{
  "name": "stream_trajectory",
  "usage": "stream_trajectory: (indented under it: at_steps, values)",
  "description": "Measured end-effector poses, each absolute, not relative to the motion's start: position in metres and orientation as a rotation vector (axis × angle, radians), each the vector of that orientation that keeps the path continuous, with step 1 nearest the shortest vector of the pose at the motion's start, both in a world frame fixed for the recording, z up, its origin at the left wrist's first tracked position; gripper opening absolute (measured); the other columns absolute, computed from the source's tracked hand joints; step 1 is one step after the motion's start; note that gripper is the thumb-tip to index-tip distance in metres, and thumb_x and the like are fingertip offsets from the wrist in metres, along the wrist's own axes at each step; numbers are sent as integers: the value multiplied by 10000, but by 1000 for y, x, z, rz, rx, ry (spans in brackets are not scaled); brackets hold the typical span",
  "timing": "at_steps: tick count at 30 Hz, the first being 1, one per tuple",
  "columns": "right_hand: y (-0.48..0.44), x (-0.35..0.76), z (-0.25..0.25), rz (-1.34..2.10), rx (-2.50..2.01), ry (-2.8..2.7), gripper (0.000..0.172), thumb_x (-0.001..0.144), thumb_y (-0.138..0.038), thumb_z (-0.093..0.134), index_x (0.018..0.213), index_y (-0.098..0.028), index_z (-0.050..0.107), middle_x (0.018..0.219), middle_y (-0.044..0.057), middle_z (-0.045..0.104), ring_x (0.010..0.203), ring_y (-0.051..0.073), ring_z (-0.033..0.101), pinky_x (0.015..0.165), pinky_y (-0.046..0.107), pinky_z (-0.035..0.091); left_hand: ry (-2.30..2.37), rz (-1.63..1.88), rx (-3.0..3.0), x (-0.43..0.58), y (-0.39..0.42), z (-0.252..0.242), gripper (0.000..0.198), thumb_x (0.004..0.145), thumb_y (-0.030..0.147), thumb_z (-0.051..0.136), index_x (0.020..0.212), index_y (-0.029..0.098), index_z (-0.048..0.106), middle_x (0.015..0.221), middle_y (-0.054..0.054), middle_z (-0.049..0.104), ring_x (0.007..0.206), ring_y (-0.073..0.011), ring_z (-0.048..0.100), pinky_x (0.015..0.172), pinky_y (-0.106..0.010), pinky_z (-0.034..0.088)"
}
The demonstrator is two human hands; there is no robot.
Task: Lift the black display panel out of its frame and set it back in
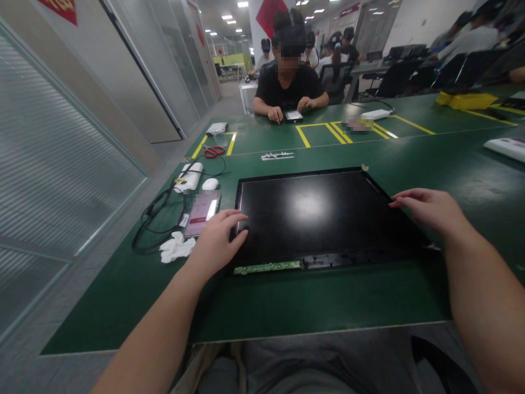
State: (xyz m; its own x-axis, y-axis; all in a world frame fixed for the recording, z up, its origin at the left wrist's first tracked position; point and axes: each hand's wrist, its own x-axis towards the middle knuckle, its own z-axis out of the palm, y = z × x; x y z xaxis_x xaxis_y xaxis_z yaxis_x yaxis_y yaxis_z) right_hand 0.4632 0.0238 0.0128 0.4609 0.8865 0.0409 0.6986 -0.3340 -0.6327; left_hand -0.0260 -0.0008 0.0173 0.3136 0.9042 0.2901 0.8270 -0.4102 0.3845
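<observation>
A black LCD screen panel in a thin dark frame lies face up on the green table, a bright glare on its middle. Along its near edge runs a narrow green circuit board. My left hand grips the panel's left edge, thumb and fingers resting over the rim. On the opposite side, my right hand closes its fingertips on the right edge. The undersides of both grips are hidden. Small bits of pale tape stick out at the panel's far right corner.
Left of the panel lie a phone, crumpled white tissue, a white mouse, a white power strip with black cable, and red scissors. White strips lie beyond the panel. Across the table, a person handles a small device.
</observation>
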Motion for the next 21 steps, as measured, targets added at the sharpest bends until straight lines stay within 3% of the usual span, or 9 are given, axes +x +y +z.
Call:
stream_trajectory:
  at_steps: [6, 11, 15, 21]
  values:
    - [22, 459, 16, 503, -2106, -1122, 277, 718, -370, 663, 910, -224, 800, 976, 52, 803, 598, 146, 555, 669, 344, 483, 1714, 557, 2300, -28, 2, 12, 401, 924, 329, 586, 1266, 154, 700, 1341, -175, 702, 1245, -348, 671, 1078, -504, 540]
    - [28, 473, 5, 488, -2118, -1109, 262, 719, -365, 685, 906, -219, 795, 894, 59, 766, 732, 188, 627, 741, 346, 499, 1790, 462, 2226, -27, 1, 11, 500, 951, 320, 549, 1399, 108, 618, 1286, -198, 726, 1192, -359, 702, 1019, -505, 573]
    - [31, 475, 1, 505, -2165, -1193, 238, 715, -339, 690, 893, -217, 790, 881, 56, 757, 830, 210, 655, 812, 353, 508, 1774, 364, 2294, -28, 2, 10, 474, 948, 248, 543, 1401, 137, 631, 1211, -180, 771, 1195, -373, 708, 1020, -518, 564]
    - [30, 465, 7, 441, -2234, -1287, 246, 740, -337, 659, 904, -221, 801, 910, 59, 770, 897, 230, 670, 875, 363, 494, 1818, 307, 2258, -27, 2, 14, 541, 892, 108, 504, 1416, 138, 636, 1285, -183, 760, 1191, -358, 717, 1028, -483, 550]
